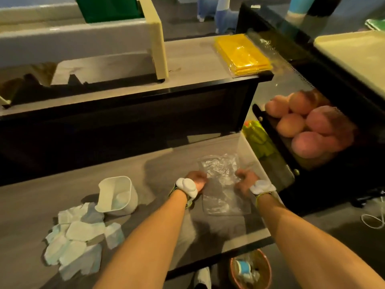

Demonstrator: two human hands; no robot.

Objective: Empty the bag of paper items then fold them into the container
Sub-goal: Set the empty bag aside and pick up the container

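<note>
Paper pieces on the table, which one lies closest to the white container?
The topmost paper piece of the pile, its edge right against the tipped white container; the others spread lower and leftward.

no readable text, labels, brands or numbers anywhere in view; nothing legible on any item or surface.

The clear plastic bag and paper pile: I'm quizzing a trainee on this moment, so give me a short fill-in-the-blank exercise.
1. Both hands hold the clear plastic ____.
2. The paper items lie in a pile to the ____ of the white container.
3. The left hand and right hand grip the bag's ____ edges.

Answers: bag; left; opposite
</note>
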